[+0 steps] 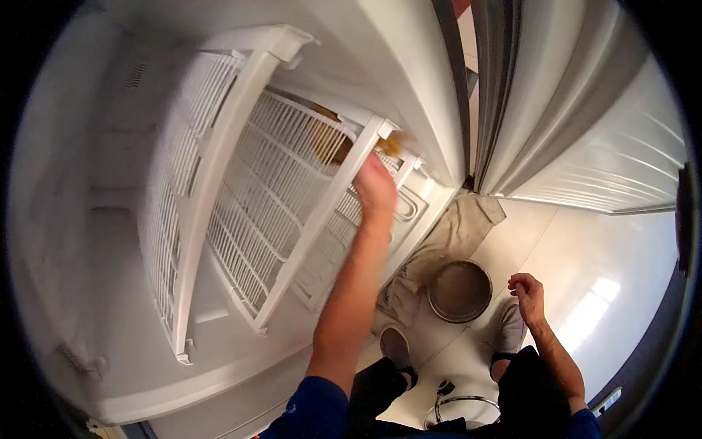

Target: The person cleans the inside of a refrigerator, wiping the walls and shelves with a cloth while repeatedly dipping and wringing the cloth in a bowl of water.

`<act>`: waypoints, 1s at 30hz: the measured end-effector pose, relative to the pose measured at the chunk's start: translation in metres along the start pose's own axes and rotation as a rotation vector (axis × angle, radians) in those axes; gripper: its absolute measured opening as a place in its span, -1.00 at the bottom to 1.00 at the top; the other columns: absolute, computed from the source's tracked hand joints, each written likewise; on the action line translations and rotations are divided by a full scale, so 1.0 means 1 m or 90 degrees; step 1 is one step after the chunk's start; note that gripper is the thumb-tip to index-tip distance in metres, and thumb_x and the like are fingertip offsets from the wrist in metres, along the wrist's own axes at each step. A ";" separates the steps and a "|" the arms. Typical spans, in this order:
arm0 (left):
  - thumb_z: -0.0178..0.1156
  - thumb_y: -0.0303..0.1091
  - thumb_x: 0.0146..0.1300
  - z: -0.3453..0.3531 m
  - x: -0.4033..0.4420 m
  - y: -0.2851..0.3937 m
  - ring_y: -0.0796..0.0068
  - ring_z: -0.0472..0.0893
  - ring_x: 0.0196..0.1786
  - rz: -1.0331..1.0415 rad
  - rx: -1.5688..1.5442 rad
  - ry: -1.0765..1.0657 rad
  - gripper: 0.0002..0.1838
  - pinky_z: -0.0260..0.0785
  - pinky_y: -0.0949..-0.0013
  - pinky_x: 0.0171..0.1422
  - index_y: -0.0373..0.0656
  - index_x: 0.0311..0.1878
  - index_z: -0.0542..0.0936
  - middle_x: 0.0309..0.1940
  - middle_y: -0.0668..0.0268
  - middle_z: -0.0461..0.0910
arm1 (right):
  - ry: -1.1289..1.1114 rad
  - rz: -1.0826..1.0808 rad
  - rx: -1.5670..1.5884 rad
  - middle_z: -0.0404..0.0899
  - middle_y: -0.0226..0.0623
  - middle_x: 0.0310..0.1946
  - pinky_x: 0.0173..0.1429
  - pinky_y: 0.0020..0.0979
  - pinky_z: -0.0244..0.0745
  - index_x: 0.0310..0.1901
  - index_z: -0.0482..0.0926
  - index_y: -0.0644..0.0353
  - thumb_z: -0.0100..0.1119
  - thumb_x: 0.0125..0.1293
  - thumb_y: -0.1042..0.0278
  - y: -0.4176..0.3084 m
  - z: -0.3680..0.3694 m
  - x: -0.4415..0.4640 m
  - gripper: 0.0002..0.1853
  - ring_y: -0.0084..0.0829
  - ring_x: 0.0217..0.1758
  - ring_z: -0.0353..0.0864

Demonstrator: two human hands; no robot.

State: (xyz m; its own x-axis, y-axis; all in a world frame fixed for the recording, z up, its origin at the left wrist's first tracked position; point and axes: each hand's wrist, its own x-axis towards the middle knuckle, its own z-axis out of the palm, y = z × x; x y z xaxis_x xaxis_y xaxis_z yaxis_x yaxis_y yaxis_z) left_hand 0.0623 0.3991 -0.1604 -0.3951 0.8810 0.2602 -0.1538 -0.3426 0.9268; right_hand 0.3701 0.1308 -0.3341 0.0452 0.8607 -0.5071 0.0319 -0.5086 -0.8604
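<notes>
My left hand (376,184) reaches into the open fridge at the front edge of a white wire shelf (274,179). It is closed on a yellow-brown cloth (329,143), pressed near the shelf's corner by the side wall. The cloth shows partly through the wires; its outline is blurred and some of it is hidden by the shelf frame. My right hand (529,294) hangs over my knee, fingers curled in, with nothing visible in it.
Another wire shelf (197,157) tilts nearer to me. The fridge door (585,124) stands open at right. A round basin (459,291) of murky water sits on the tiled floor beside a crumpled grey cloth (457,227). A chrome stool ring (468,401) is below me.
</notes>
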 end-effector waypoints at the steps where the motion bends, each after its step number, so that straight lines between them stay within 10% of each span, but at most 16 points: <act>1: -0.04 -0.14 0.52 0.001 -0.011 -0.005 0.32 0.35 0.42 0.057 0.023 -0.025 -0.46 0.13 0.24 0.52 -0.27 0.41 0.34 0.38 0.17 0.39 | -0.003 -0.004 0.002 0.66 -0.28 -0.20 -0.01 -0.39 0.59 -0.06 0.59 0.33 -0.07 0.41 0.63 -0.001 0.004 0.002 -0.79 -0.46 -0.13 0.65; 3: -0.06 -0.23 0.53 -0.009 -0.009 -0.010 0.32 0.42 0.34 0.010 -0.148 -0.047 -0.54 0.16 0.26 0.49 -0.30 0.36 0.40 0.31 0.17 0.45 | -0.020 0.005 0.012 0.66 -0.29 -0.20 -0.01 -0.39 0.59 -0.07 0.59 0.32 -0.07 0.40 0.63 -0.001 0.008 0.002 -0.78 -0.46 -0.13 0.65; 8: -0.02 -0.16 0.51 -0.034 0.018 0.004 0.18 0.41 0.32 -0.146 0.457 -0.122 -0.46 0.18 0.21 0.45 -0.37 0.38 0.36 0.31 -0.03 0.44 | -0.013 -0.011 0.013 0.66 -0.28 -0.19 -0.02 -0.39 0.60 -0.07 0.59 0.32 -0.06 0.40 0.62 0.001 0.005 0.002 -0.79 -0.46 -0.13 0.66; 18: 0.08 -0.06 0.44 -0.008 0.053 -0.027 0.18 0.35 0.40 -0.157 -0.076 0.130 -0.39 0.13 0.16 0.53 -0.32 0.37 0.38 0.39 0.05 0.36 | -0.003 -0.021 0.005 0.66 -0.29 -0.21 -0.02 -0.40 0.60 -0.06 0.59 0.32 -0.04 0.44 0.57 0.006 -0.003 -0.002 -0.80 -0.47 -0.14 0.65; 30: 0.01 -0.18 0.45 -0.054 0.063 -0.023 -0.11 0.56 0.12 0.004 0.645 -0.127 -0.53 0.37 0.06 0.26 -0.48 0.14 0.47 0.13 -0.19 0.54 | -0.023 -0.011 0.034 0.66 -0.29 -0.18 0.01 -0.41 0.58 -0.04 0.58 0.33 -0.07 0.47 0.57 0.005 0.003 0.000 -0.80 -0.47 -0.12 0.66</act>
State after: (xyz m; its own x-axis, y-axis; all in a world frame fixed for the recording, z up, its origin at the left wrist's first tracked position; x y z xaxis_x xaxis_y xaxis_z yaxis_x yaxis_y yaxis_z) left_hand -0.0076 0.4446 -0.1800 -0.2217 0.9498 0.2206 0.7197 0.0067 0.6943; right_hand 0.3668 0.1286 -0.3390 0.0095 0.8700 -0.4930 -0.0211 -0.4927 -0.8699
